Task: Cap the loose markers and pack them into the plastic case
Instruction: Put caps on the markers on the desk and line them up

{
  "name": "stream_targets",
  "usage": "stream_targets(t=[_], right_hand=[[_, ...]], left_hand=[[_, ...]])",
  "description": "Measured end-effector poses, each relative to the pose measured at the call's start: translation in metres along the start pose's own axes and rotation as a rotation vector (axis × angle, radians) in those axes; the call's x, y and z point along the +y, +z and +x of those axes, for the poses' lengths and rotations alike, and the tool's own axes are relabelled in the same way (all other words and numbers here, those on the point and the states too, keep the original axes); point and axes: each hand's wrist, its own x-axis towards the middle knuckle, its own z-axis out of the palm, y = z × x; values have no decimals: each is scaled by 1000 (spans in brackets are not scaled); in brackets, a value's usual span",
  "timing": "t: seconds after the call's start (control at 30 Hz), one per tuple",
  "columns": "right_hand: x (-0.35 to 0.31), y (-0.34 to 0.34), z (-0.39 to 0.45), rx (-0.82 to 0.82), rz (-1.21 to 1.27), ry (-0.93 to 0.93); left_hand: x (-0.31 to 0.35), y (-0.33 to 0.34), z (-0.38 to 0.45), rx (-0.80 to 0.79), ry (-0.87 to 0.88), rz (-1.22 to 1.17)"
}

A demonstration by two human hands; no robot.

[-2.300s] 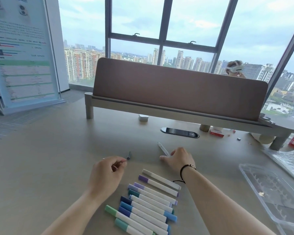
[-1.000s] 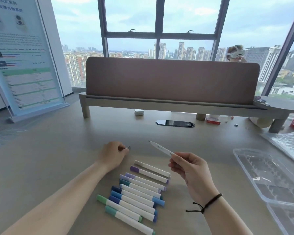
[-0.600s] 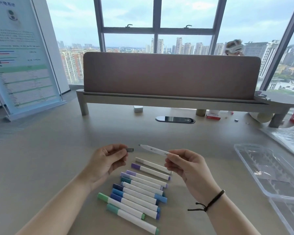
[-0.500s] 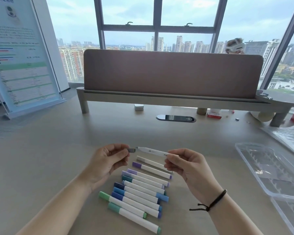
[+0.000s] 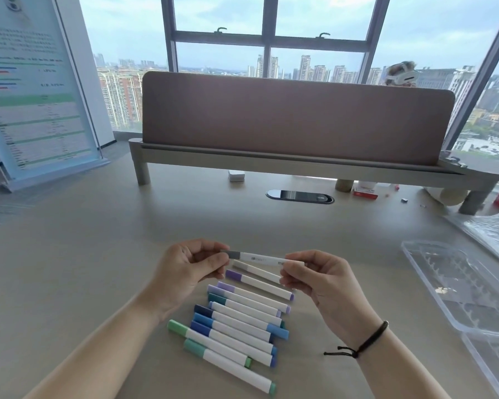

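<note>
I hold a white marker (image 5: pixel 261 259) level above the table between both hands. My right hand (image 5: pixel 314 279) pinches its right end. My left hand (image 5: pixel 190 267) pinches the grey cap (image 5: pixel 233 254), which sits on the marker's left tip. Below my hands, several capped markers (image 5: pixel 236 321) with purple, blue and green caps lie side by side in a slanted row on the table. The clear plastic case (image 5: pixel 461 292) lies open at the right, with no markers in its ribbed tray.
A desk divider on a raised shelf (image 5: pixel 294 165) crosses the far side of the table. Under the shelf lie a dark oval cable port (image 5: pixel 299 196), a small white box (image 5: pixel 236 175) and a red-and-white box (image 5: pixel 365 189). Crinkled clear wrap (image 5: pixel 493 228) lies at far right.
My hands lifted the marker and the grey cap from the table and brought them together. The cap, apart from the tip half a second ago, now sits on it.
</note>
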Motion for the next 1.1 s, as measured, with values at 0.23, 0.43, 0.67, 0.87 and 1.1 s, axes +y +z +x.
stream_targets(t=[0.23, 0.43, 0.67, 0.87, 1.1], right_hand=[[-2, 0, -3, -12, 16, 29], [-2, 3, -5, -4, -93, 8], [-2, 2, -3, 24, -114, 18], [5, 4, 2, 92, -194, -48], [26, -7, 21, 275, -846, -255]], left_hand=[[1, 4, -1, 21, 34, 13], [0, 4, -1, -2, 58, -11], [-5, 2, 1, -46, 59, 19], [-11, 1, 8, 3, 110, 133], [-32, -14, 21, 176, 275, 657]])
